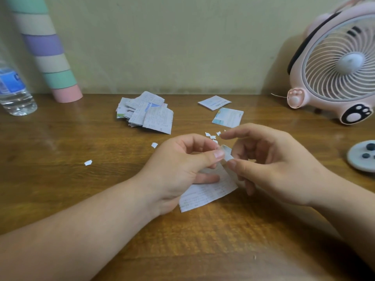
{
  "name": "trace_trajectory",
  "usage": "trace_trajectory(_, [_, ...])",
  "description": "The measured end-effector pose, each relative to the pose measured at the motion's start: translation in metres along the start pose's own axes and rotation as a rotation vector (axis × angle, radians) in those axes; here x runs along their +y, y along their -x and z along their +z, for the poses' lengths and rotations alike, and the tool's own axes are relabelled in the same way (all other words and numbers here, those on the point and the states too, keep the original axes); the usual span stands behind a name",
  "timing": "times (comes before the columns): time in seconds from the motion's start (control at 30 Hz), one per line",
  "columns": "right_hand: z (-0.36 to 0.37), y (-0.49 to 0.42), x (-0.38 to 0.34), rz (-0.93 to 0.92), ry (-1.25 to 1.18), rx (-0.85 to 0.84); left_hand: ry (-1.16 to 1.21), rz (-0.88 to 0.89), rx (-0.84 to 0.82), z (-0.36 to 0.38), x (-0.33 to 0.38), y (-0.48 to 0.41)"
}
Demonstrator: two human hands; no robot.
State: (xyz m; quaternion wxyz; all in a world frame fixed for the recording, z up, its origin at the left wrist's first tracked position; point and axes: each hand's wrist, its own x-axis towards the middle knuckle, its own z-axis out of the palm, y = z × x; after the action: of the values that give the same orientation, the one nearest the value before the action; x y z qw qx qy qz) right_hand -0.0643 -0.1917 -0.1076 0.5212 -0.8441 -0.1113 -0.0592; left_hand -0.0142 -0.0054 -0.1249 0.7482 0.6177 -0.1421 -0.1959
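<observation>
Near the desk's front edge, the left hand and right hand each pinch the printed paper slip's upper corner between thumb and forefinger, close together, seemingly to tear a piece off.

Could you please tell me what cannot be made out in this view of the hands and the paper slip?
Head view:
Print on the paper slip: too small and blurred to read.
The slip's top edge: hidden by the left hand and right hand pinching it; torn or folded, cannot tell.
The water bottle: cut off by the left edge.
The fan and the round grey disc: cut off by the right edge.
</observation>
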Motion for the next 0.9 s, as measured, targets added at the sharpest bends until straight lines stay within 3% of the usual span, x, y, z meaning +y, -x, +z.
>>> trace_trajectory(0.23, [0.007,-0.003,-0.004,0.046,0.080,0.058,0.029,0.018,0.008,0.001,-0.001,0.002])
trace_trajectory(0.5, [0.016,-0.007,-0.007,0.148,-0.057,0.181,-0.007,0.036,0.044,0.010,-0.003,0.007])
trace_trajectory(0.9, [0.019,-0.006,-0.008,0.146,-0.097,0.234,-0.018,-0.006,0.049,0.008,-0.001,0.006])
